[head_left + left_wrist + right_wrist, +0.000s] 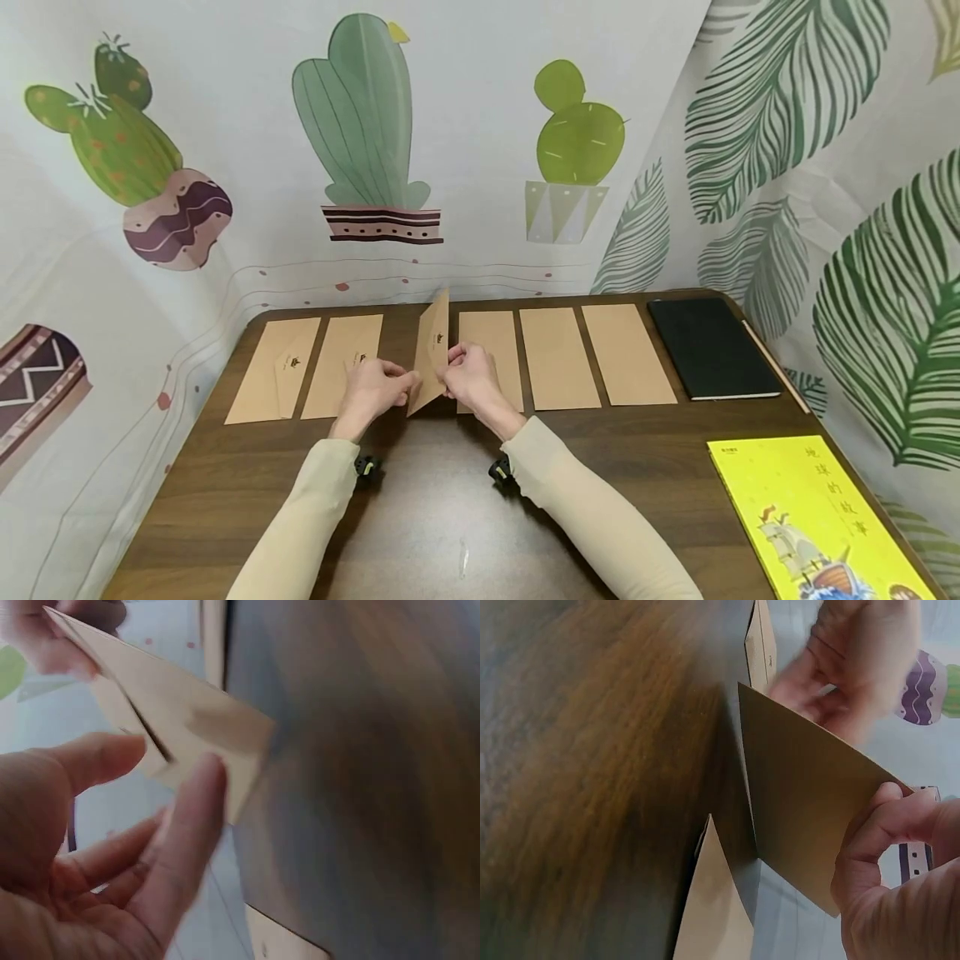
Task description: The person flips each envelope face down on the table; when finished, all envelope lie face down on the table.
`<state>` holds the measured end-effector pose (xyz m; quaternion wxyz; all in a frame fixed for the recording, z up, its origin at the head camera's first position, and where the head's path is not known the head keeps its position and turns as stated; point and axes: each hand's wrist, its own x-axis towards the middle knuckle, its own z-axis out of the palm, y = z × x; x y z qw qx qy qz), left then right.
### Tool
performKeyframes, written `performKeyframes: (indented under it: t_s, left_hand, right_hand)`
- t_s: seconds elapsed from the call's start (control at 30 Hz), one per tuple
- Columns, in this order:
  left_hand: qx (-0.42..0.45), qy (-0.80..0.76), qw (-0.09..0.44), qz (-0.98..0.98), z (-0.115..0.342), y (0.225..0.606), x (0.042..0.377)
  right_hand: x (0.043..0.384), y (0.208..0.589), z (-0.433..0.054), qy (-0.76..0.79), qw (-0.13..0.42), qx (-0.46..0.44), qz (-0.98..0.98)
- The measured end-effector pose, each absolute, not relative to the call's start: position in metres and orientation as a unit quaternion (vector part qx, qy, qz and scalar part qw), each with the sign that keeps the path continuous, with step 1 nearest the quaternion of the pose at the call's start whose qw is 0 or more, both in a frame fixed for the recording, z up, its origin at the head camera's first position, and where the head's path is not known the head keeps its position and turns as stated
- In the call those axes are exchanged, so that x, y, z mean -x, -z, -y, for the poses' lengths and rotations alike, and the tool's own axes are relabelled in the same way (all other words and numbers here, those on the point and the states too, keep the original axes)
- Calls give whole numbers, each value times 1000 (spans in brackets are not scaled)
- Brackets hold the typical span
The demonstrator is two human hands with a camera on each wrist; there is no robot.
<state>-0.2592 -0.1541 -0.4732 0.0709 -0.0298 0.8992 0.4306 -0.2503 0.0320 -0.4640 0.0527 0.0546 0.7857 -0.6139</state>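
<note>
Pinching envelope (432,354) upright in right hand (474,377), probably keeping both faces reachable; holding left hand (372,387) spread just beside it.

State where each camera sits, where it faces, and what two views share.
Head: worn there, looking forward and down at the wooden table; sleeves, left hand and right hand show.
Left wrist: worn there, facing the flap side of the held kraft envelope; both hands show.
Right wrist: worn there, facing its plain side; both hands show.
Both wrist views share the envelope.

Wooden table (645,475), tan envelopes (559,358), black notebook (711,348), yellow book (813,517)
</note>
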Motion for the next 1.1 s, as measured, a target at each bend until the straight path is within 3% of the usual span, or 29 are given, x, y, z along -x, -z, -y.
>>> performKeyframes:
  t_s: [0.3,0.7,1.1]
  left_hand:
    - [-74,-491,40,-867,141,466,264]
    - [-9,-503,41,-863,139,452,263]
    - [26,-541,33,-840,143,449,261]
  right_hand:
    - [244,457,-24,598,36,-25,-800]
    - [243,466,-17,653,83,26,-752]
    - [257,491,-10,611,180,12,-771]
